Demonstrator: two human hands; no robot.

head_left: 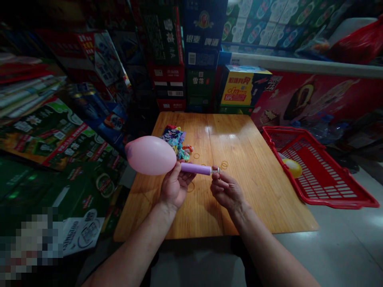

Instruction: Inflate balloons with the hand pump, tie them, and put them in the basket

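A pink inflated balloon (151,155) sits on the left end of a purple hand pump (196,168), above a wooden table. My left hand (176,185) grips the pump's left end, its thumb and fingers beside the balloon's neck. At the pump's right end, my right hand (226,188) is closed on the white handle (215,170), which is close to the purple barrel. Behind the pump lies a pile of colourful deflated balloons (176,140). Several rubber bands (224,164) are scattered on the tabletop.
The wooden table (242,147) stands in front of me. Right of it is a red basket (326,171) with a yellow balloon (292,168) inside. Stacked drink cartons (200,40) rise behind the table, and more cartons (74,139) stand at the left.
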